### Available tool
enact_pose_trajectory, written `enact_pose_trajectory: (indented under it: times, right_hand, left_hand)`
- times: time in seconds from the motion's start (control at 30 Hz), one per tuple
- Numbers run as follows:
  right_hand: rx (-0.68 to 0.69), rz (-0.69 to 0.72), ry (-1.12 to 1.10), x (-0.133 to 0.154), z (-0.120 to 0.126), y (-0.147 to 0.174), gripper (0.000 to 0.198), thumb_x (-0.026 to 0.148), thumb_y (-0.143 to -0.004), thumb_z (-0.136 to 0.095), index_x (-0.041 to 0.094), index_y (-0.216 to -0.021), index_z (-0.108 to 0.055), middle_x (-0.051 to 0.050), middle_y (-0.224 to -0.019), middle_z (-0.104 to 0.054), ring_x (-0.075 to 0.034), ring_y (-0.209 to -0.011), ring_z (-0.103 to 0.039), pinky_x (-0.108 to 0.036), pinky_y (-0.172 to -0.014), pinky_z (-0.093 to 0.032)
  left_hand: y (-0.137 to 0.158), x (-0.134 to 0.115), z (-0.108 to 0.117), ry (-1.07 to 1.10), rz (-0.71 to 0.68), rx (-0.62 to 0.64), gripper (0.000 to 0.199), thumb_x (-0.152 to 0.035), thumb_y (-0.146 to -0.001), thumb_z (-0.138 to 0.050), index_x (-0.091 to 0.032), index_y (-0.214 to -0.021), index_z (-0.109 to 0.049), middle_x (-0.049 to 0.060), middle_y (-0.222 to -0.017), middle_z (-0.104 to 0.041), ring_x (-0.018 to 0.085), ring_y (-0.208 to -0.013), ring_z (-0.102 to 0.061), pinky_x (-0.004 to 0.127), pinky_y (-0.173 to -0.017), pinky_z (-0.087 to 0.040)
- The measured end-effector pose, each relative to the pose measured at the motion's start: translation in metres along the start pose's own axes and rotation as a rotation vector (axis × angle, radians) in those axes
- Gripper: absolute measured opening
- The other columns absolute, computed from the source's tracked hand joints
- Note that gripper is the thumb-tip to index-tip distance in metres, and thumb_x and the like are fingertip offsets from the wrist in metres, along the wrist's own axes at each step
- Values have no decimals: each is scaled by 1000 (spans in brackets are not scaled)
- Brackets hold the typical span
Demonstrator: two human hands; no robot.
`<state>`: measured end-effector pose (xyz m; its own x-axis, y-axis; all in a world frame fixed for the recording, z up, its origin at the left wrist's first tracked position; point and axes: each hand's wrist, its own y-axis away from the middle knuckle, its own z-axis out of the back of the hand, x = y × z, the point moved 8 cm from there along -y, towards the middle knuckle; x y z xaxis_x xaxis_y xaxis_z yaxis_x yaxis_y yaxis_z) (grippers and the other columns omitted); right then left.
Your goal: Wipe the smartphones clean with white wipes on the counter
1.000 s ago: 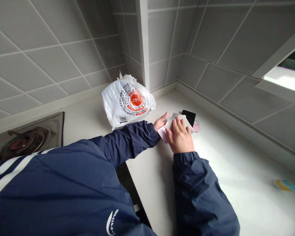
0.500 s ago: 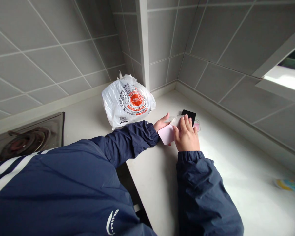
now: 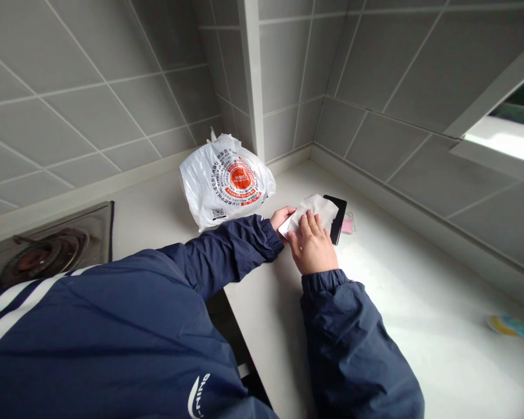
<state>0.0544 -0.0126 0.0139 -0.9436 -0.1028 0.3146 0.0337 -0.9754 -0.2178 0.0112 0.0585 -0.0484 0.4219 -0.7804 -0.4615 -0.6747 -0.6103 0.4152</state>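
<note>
My left hand [image 3: 282, 216] grips the near left end of a flat, pale slab [image 3: 286, 228] with rounded corners, perhaps a phone; most of it is under a tissue. This white tissue [image 3: 317, 205] is spread over the slab and held by my right hand [image 3: 315, 247], its fingers pressing down from above and its thumb toward the left. Just beyond the tissue shows a flat black rectangular thing [image 3: 341, 218], partly covered. A small clear and pink thing [image 3: 347, 224] lies to its right on the counter; its kind cannot be made out.
A white plastic bag [image 3: 227, 180] with red and black print stands on the white counter [image 3: 375, 308] near the wall corner. To the left is a gas stove burner [image 3: 37, 259]. A blurred colourful packet [image 3: 515, 327] lies far right. Grey tiled walls enclose the counter.
My right hand has moved left and slightly nearer, and the tissue now lies spread wider over the slab. More of the black thing and the clear pink thing shows at the right.
</note>
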Motion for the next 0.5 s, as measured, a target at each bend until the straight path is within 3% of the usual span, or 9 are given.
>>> enact_pose_trajectory:
  times: [0.2,0.27,0.4,0.5]
  right_hand:
    - [-12,-37,12,19,21,5,80,54,-95,-55,2,-153,-39,-23,-162,-35,-39,-147,-42,-53,-114,-44]
    - [-33,-49,-8,23,28,6,82,51,-90,-66,3,-152,-41,-23,-160,-39,-39,-143,-48,-49,-108,-49]
    - [-34,-138,-13,21,37,6,64,33,-86,-70,12,-144,-53,-19,-151,-55,-35,-112,-71,-39,-80,-57]
    - [6,-220,-1,16,43,5,37,29,-87,-64,17,-122,-68,-14,-121,-76,-29,-85,-76,-34,-64,-50]
  left_hand:
    - [6,12,-9,20,9,113,41,-34,-102,-38,-9,-102,-70,14,-101,-76,23,-100,-73,40,-109,-44]
    - [6,12,-10,20,-13,135,40,-38,-102,-41,-12,-103,-71,12,-103,-76,22,-99,-73,41,-108,-45]
    - [2,10,-7,-8,-35,158,44,-43,-103,-43,-8,-110,-69,13,-96,-75,23,-91,-73,39,-100,-50]
    - [-3,1,-1,-32,-120,125,40,-38,-105,-41,-9,-114,-68,8,-86,-74,16,-76,-70,30,-90,-53]
